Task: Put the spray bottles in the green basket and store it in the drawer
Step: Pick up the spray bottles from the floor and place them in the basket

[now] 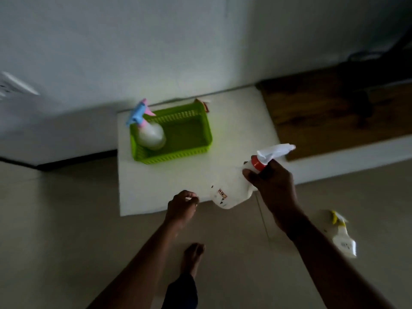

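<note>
A green basket (200, 139) stands on a low white cabinet top (169, 186). In its left end sits a clear spray bottle with a blue and pink trigger (149, 132). My right hand (272, 181) grips the neck of a white spray bottle with a red collar (231, 192), tilted above the front right of the top. My left hand (184, 205) is at the front edge, fingers curled with nothing in them. A third bottle with a yellow trigger (342, 237) lies on the floor to the right.
A dark wooden surface (334, 112) adjoins the white top on the right, with dark cables behind it. The wall rises just behind the basket. My bare foot (191, 257) is on the tiled floor below the cabinet.
</note>
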A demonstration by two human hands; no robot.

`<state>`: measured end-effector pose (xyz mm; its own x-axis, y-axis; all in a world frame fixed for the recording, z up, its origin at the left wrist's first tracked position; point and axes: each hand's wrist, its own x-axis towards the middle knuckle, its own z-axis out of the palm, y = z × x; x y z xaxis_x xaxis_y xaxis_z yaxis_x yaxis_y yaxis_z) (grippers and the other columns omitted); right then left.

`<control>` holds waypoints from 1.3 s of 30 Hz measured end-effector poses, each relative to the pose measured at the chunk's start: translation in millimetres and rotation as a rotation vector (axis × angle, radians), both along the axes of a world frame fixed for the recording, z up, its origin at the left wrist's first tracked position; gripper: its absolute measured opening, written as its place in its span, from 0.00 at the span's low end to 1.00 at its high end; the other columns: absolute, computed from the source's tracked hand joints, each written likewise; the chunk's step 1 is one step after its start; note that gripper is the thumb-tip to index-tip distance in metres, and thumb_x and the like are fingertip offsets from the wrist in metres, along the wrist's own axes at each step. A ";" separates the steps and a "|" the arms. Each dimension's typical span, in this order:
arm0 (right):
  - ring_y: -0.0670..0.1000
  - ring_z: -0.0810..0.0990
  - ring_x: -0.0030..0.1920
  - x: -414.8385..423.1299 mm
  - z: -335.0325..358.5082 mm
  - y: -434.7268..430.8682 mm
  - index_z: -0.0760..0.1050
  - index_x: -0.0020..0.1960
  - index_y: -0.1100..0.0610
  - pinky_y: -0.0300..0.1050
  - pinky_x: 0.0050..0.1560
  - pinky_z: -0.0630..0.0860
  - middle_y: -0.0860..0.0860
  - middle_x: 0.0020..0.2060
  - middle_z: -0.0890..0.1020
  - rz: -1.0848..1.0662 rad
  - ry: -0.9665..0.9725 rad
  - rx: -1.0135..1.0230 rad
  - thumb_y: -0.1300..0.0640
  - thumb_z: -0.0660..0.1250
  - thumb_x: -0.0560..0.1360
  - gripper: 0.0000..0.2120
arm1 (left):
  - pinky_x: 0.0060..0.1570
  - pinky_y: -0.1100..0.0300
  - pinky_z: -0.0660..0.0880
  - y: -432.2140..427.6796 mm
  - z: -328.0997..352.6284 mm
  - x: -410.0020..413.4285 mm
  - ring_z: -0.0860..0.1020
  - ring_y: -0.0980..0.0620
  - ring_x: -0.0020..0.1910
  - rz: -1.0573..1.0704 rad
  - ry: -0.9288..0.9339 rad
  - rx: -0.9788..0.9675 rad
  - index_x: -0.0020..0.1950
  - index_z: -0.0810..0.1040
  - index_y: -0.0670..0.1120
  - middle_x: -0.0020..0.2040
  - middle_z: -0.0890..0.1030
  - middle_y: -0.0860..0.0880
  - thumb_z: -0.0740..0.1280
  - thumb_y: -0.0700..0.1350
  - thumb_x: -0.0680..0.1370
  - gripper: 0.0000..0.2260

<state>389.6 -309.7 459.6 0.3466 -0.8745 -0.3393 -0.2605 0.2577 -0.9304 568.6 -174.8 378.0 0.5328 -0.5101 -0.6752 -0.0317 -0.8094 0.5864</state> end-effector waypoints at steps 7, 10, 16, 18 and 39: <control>0.40 0.83 0.51 133.7 37.0 -25.8 0.79 0.51 0.46 0.42 0.54 0.79 0.37 0.44 0.83 0.072 0.107 -0.200 0.55 0.77 0.67 0.14 | 0.52 0.53 0.78 8.2 40.7 88.4 0.83 0.47 0.47 0.137 -0.062 -0.078 0.51 0.80 0.49 0.43 0.85 0.47 0.68 0.49 0.75 0.07; 0.46 0.84 0.52 177.9 27.4 -32.5 0.81 0.54 0.54 0.49 0.56 0.80 0.46 0.48 0.85 0.111 0.217 -0.283 0.56 0.77 0.67 0.16 | 0.48 0.56 0.76 11.8 41.3 115.1 0.82 0.49 0.47 0.170 -0.083 -0.080 0.52 0.80 0.50 0.43 0.85 0.48 0.67 0.50 0.75 0.08; 0.52 0.84 0.52 229.5 -23.6 -40.9 0.81 0.49 0.55 0.47 0.51 0.78 0.52 0.48 0.86 0.245 0.450 -0.342 0.54 0.77 0.67 0.12 | 0.42 0.62 0.68 9.8 27.6 148.7 0.80 0.52 0.43 0.167 -0.115 -0.089 0.54 0.80 0.50 0.42 0.83 0.52 0.66 0.51 0.76 0.09; 0.54 0.83 0.52 235.0 -37.7 -43.4 0.81 0.50 0.57 0.50 0.52 0.78 0.53 0.49 0.86 0.263 0.490 -0.320 0.54 0.77 0.68 0.13 | 0.41 0.63 0.68 7.5 23.7 154.7 0.78 0.54 0.42 0.163 -0.127 -0.086 0.54 0.80 0.51 0.40 0.81 0.54 0.66 0.51 0.76 0.09; 0.48 0.81 0.45 86.0 -45.1 -45.5 0.75 0.66 0.56 0.23 0.32 0.72 0.56 0.56 0.83 0.146 0.540 0.031 0.66 0.71 0.73 0.22 | 0.45 0.63 0.67 -53.8 38.7 79.4 0.77 0.54 0.42 -0.047 -0.131 -0.151 0.53 0.80 0.50 0.39 0.81 0.55 0.66 0.46 0.76 0.07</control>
<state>475.6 -355.2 414.5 0.2333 -0.8172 -0.5271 -0.7332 0.2082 -0.6473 648.0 -228.6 416.8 0.5843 -0.6265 -0.5159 -0.1514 -0.7086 0.6891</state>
